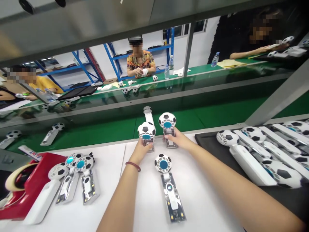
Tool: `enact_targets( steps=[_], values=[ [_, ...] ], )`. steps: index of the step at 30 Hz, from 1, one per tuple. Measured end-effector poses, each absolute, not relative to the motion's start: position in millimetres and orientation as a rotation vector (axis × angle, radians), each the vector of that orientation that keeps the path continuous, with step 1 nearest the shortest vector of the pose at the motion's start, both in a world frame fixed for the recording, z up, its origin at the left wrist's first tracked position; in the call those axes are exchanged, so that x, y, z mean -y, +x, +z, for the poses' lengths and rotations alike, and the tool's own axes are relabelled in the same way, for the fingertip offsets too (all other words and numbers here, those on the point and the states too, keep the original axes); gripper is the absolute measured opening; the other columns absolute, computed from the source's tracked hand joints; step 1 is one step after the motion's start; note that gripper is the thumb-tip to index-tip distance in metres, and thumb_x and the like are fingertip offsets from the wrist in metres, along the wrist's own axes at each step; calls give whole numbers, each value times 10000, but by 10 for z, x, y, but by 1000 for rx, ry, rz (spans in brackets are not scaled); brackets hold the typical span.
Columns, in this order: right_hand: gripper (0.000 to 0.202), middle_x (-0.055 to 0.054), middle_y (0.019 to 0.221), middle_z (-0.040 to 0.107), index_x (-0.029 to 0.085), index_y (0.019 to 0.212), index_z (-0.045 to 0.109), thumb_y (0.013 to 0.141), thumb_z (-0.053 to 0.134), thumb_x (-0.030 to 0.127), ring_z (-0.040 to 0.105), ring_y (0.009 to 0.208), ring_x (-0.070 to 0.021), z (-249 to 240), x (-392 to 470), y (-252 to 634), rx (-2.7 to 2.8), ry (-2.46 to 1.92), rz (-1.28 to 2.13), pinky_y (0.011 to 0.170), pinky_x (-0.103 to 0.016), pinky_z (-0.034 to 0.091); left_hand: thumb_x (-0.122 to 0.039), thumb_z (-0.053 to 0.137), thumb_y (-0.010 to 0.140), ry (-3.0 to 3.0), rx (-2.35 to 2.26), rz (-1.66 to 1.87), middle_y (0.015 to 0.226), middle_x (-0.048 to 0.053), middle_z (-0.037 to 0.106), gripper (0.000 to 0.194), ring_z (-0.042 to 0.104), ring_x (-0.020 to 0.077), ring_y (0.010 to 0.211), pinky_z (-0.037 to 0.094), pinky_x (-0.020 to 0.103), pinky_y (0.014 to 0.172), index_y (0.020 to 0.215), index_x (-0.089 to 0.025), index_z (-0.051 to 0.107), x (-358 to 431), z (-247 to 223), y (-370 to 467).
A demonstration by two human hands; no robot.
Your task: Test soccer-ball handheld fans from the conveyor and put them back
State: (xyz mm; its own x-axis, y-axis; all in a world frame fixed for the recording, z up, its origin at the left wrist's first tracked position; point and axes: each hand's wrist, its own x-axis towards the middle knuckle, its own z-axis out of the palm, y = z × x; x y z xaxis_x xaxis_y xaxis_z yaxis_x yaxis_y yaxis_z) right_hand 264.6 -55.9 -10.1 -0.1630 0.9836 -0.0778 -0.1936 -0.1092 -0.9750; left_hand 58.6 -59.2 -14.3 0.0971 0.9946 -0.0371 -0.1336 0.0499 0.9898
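Fan heads black-white football pattern, teal centres; conveyor belt green; tape dispenser red; wrist band dark red

**Fans line both sides of the table**

Two hands reach to the table's far edge, the left hand on one fan and the right hand on another fan just beside it. A third fan lies nearer, between the forearms. A cluster of fans sits at left, beside a tape dispenser. A tray of fans lies at right. Behind runs the conveyor belt, with a seated person beyond.
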Motion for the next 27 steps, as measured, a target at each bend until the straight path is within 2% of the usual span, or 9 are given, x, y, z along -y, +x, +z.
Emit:
enact_targets(
  steps=[2, 4, 6, 8, 11, 15, 20, 27],
  values=[
    [411, 27, 743, 606, 232, 947, 461, 639, 717, 325, 597, 673, -163, -116, 557, 2609, 973, -1020, 1501, 688, -332, 497, -207, 787, 547, 1107, -1025, 1074, 843, 85, 663, 406, 612, 220, 806, 464, 338, 757, 890, -135, 581, 621, -156, 578],
    [409, 40, 709, 580, 249, 965, 395, 683, 667, 366, 590, 617, -155, -100, 580, 2586, 897, -989, 1552, 623, -329, 502, -297, 756, 615, 1071, -987, 1042, 782, 68, 653, 405, 614, 202, 730, 478, 326, 684, 926, -148, 543, 653, -172, 603],
    [429, 41, 713, 573, 259, 984, 354, 684, 649, 343, 597, 631, -159, -54, 623, 2581, 844, -948, 1604, 626, -343, 508, -413, 665, 709, 1018, -940, 1044, 727, 28, 624, 414, 598, 174, 635, 487, 327, 622, 999, -189, 472, 691, -181, 655],
    [479, 39, 735, 576, 266, 1001, 344, 642, 661, 269, 605, 671, -170, 4, 669, 2585, 818, -897, 1655, 657, -367, 510, -457, 607, 747, 971, -886, 1046, 728, 2, 600, 436, 585, 158, 604, 499, 348, 612, 1059, -230, 404, 732, -169, 714],
    [552, 37, 772, 577, 276, 1028, 357, 585, 671, 176, 608, 714, -179, 68, 715, 2585, 775, -827, 1720, 691, -389, 506, -349, 680, 694, 910, -777, 1057, 815, -4, 594, 539, 590, 160, 692, 512, 390, 679, 1112, -274, 348, 784, -117, 771],
    [587, 39, 802, 571, 285, 1057, 367, 574, 669, 142, 598, 730, -169, 66, 716, 2570, 761, -788, 1752, 685, -361, 499, -197, 691, 659, 833, -675, 1060, 859, -3, 588, 614, 586, 166, 749, 512, 417, 719, 1143, -294, 327, 798, -72, 750],
    [609, 31, 781, 577, 289, 1088, 349, 586, 661, 144, 581, 672, -163, 72, 712, 2576, 834, -829, 1773, 596, -311, 480, -163, 634, 671, 816, -755, 1060, 866, 16, 603, 654, 603, 200, 773, 519, 417, 680, 1222, -312, 314, 761, -100, 670],
    [641, 31, 782, 580, 287, 1102, 335, 580, 677, 142, 590, 686, -162, 146, 742, 2574, 843, -845, 1749, 612, -307, 479, -182, 636, 690, 840, -776, 1113, 846, 11, 610, 639, 606, 188, 722, 523, 379, 636, 1233, -315, 328, 757, -104, 665]
  ],
)
